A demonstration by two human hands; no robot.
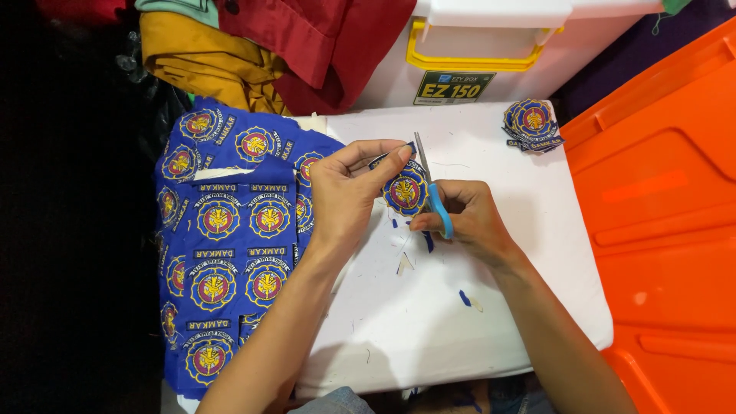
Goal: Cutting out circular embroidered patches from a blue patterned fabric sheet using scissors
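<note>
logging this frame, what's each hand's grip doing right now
Left hand: closed, pinching a round blue patch.
Right hand: closed on blue-handled scissors.

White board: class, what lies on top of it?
White board: blue patch sheet, cut patch pile, fabric scraps. The hands hide the board beneath them.
</note>
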